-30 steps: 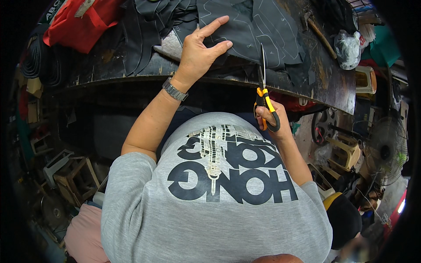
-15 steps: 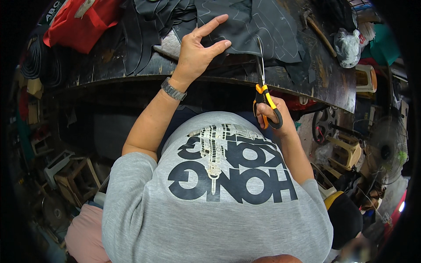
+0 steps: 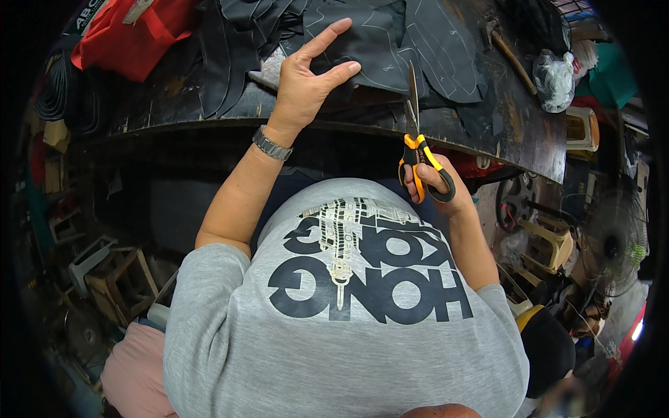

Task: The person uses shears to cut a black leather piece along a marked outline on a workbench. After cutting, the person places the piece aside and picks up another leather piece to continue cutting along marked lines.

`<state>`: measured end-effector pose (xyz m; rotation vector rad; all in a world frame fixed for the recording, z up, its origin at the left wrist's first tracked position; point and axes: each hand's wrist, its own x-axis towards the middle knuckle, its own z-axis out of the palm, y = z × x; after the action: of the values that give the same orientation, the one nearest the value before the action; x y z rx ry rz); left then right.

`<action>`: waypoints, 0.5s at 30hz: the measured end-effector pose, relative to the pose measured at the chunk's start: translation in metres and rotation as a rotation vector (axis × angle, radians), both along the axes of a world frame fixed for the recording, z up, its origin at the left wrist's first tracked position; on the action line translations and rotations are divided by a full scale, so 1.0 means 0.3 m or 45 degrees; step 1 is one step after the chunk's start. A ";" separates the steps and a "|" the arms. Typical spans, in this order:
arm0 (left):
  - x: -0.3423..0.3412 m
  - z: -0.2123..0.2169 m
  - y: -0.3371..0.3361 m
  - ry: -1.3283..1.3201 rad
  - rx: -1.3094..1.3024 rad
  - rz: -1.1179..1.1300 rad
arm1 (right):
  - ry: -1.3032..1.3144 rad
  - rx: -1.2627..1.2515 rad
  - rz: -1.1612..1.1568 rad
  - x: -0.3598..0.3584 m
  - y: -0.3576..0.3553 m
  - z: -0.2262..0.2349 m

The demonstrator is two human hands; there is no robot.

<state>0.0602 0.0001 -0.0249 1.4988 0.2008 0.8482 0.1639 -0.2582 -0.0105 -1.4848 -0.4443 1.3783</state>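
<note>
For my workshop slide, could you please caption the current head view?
Left hand with thumb and forefinger spread over marked dark sheets; right hand holding open scissors at their near edge.

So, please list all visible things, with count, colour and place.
scissors: one, orange, yellow and black, centre right
table: one, dark, top
sheets: several, blackish, pale lines, on table
bundle: one, red, on table, left
roll: one, black, far upper left
hammer: one, brown handle, on table, right
plastic bag: one, whitish, right of hammer
fan: at least one, dark, far right
stools: several, brown and beige, both sides
fabric: one, pink, lower left
T-shirt: one, grey, lower middle
watch: one, silver, left wrist
left grip: one, bare, over sheets, touch unclear
right grip: one, bare, around scissors handles
</note>
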 end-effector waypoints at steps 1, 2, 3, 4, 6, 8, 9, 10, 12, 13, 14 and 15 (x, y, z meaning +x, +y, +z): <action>0.000 0.000 0.000 -0.015 -0.045 -0.018 | 0.048 0.022 0.027 0.008 -0.002 -0.002; -0.001 0.001 0.000 -0.030 -0.089 -0.033 | 0.047 0.015 0.036 0.013 -0.005 -0.005; -0.004 0.002 -0.001 -0.043 -0.134 -0.047 | 0.048 0.005 0.046 0.014 -0.008 -0.007; -0.007 0.002 -0.001 -0.040 -0.124 -0.039 | 0.052 -0.007 0.051 0.014 -0.011 -0.009; -0.010 0.002 -0.001 -0.037 -0.103 -0.028 | 0.033 -0.032 0.072 0.017 -0.015 -0.012; -0.012 0.000 -0.005 -0.050 -0.194 -0.045 | 0.041 -0.036 0.101 0.020 -0.019 -0.014; -0.013 -0.001 -0.005 -0.056 -0.239 -0.053 | 0.058 -0.026 0.124 0.022 -0.020 -0.015; -0.013 -0.002 -0.005 -0.060 -0.271 -0.065 | 0.074 -0.015 0.144 0.024 -0.020 -0.016; -0.015 -0.002 -0.001 -0.068 -0.333 -0.089 | 0.085 0.005 0.157 0.023 -0.021 -0.015; -0.015 -0.001 0.003 -0.030 -0.172 -0.078 | 0.090 0.015 0.162 0.022 -0.021 -0.014; -0.015 0.000 0.008 0.009 -0.011 -0.068 | 0.077 0.016 0.132 0.021 -0.019 -0.012; -0.014 0.001 0.008 0.054 0.147 -0.047 | 0.064 0.016 0.099 0.018 -0.018 -0.010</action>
<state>0.0561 0.0026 -0.0245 1.6242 0.1574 0.8104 0.1693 -0.2636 -0.0134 -1.4323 -0.4824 1.4680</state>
